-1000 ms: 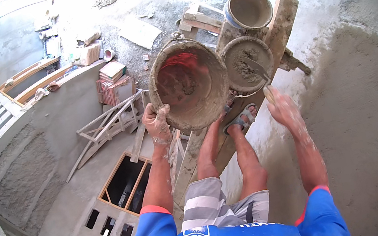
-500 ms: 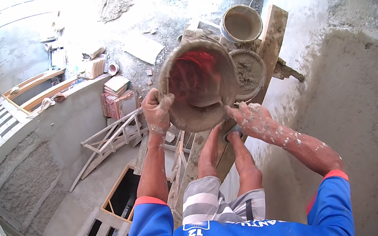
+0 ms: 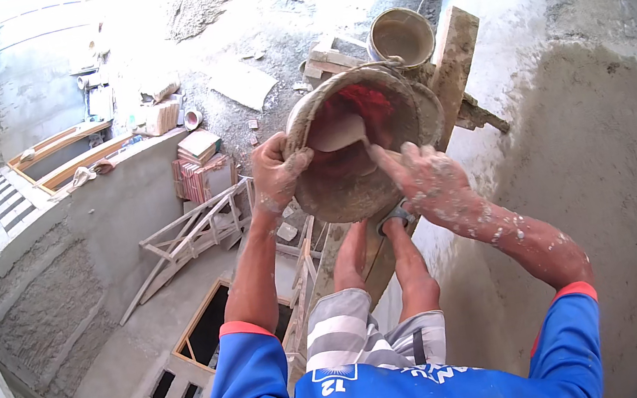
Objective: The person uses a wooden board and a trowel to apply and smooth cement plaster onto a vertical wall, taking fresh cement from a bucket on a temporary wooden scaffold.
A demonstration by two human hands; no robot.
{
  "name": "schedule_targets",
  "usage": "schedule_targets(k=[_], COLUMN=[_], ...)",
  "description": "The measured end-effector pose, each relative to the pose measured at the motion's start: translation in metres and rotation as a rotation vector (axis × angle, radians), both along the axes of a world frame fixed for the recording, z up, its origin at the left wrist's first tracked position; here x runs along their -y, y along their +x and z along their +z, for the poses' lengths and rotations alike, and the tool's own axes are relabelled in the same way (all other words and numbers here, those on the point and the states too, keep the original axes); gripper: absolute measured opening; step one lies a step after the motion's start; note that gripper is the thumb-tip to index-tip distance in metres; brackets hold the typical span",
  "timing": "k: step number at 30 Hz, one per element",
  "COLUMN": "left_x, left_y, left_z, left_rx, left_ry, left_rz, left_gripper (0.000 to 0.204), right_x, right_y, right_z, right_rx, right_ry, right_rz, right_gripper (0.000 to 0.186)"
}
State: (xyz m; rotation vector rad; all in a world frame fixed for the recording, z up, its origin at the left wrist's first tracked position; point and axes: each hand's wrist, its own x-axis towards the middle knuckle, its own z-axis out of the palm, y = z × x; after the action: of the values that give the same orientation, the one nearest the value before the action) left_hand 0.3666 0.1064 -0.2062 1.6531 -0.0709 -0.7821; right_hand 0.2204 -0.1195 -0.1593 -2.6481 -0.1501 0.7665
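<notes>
the left hand [image 3: 279, 173] has its grip clenched on the rim of 1 tilted bucket [image 3: 343, 195] above a wooden plank [image 3: 454, 44]; the right hand's [image 3: 435, 185] grip grasps 1 trowel [image 3: 338, 132], blade inside the bucket.

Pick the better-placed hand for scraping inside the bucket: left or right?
Right, I'd say: the right hand holds the trowel, with its blade inside the bucket. The left hand grips the bucket's left edge, so it seems better kept there for steadying.
</notes>
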Motion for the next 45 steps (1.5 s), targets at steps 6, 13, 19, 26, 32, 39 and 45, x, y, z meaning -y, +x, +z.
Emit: schedule_targets(k=[6,13,19,26,32,39,45], left_x=[0.034,0.029,0.050,0.048,0.067,0.088,0.079], left_y=[0.009,-0.017,-0.022,-0.047,-0.055,-0.063,-0.045], left_z=[0.017,0.026,0.045,0.048,0.065,0.092,0.117], left_rx=[0.202,0.154,0.236,0.296,0.329,0.567,0.722], left_ry=[0.136,0.109,0.109,0.240,0.232,0.359,0.277], left_rz=[-0.116,-0.072,-0.013,-0.072,-0.009,-0.175,-0.210], left_gripper=[0.019,0.024,0.029,0.030,0.027,0.029,0.032], right_x=[-0.027,0.031,0.019,0.026,0.016,0.024,0.044], right_y=[-0.035,-0.017,-0.059,-0.029,-0.072,-0.017,-0.025], right_z=[-0.015,0.022,-0.004,0.038,0.022,0.051,0.030], right_rx=[0.087,0.128,0.093,-0.003,-0.025,0.105,0.094], right_ry=[-0.359,-0.147,-0.239,-0.179,-0.197,-0.387,-0.045], right_rz=[0.244,0.015,0.128,-0.051,0.081,-0.122,-0.012], right_gripper=[0.066,0.075,0.062,0.069,0.076,0.065,0.050])
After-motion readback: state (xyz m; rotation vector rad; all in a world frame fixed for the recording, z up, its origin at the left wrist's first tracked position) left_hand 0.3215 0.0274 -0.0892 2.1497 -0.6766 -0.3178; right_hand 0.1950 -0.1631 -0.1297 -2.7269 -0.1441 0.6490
